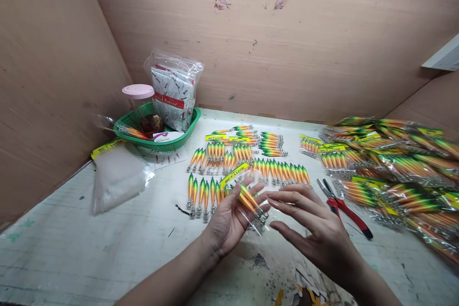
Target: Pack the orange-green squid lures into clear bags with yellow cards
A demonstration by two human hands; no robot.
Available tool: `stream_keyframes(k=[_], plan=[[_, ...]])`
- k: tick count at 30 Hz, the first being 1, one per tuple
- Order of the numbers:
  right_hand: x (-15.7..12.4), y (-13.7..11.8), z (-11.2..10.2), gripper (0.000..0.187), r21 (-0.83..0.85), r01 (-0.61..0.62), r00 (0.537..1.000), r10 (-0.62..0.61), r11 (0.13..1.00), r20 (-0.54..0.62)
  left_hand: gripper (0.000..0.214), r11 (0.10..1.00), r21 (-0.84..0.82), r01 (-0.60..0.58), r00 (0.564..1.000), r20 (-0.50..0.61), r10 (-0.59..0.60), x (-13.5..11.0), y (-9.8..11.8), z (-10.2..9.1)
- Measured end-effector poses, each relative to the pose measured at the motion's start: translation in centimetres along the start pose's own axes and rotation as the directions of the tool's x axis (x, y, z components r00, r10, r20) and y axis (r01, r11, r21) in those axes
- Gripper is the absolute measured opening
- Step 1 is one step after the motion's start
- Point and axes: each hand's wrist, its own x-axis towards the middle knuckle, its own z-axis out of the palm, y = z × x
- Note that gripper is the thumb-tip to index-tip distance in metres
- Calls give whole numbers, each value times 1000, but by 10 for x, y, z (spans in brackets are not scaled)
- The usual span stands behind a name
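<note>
Your left grip [229,220] has the lure bag [247,196] under its thumb, your right grip [315,220] loosely spread beside it; likely light and slippery, best held by the yellow header [233,176].

one head-worn camera looks forward and down, close over the white, stained tabletop [64,253], from behind the person's bare left hand [229,222] and bare right hand [315,220], facing a flat pinkish-brown panel wall [251,67] farther off, which fills the upper view.
</note>
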Motion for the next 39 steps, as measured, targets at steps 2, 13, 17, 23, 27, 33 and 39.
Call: stream_keyframes(k=[2, 13, 17, 23, 27, 33, 39], plan=[[0, -3, 5, 24, -27, 0, 1000, 0, 1000, -15, 35, 1000, 19, 3, 1000, -2, -3, 2, 0, -2], [-19, 4, 12, 4, -2, -305, 952, 305, 952, -29, 27, 957, 107, -268, 952, -120, 280, 6, 48, 9], [-40, 9, 40, 20, 24, -344, 885, 315, 939, 342, 26, 951, 104, -292, 939, -161, 305, 9, 56, 5], [-53, 7, 65, 25, -24, -382, 856, 363, 924, 367, 26, 966, 152, -209, 968, -111, 227, 13, 42, -5], [-51, 8, 63, 19, 22, -427, 835, 385, 904, 394, 26, 971, 151, -187, 970, -127, 207, 13, 41, -5], [-52, 8, 64, 24, 19, -450, 827, 409, 893, 385, 25, 972, 155, -179, 970, -139, 201, 13, 42, -4], [-63, 8, 57, 18, 35, -406, 886, 385, 913, 258, 24, 973, 146, -176, 970, -140, 197, 15, 42, -6]])
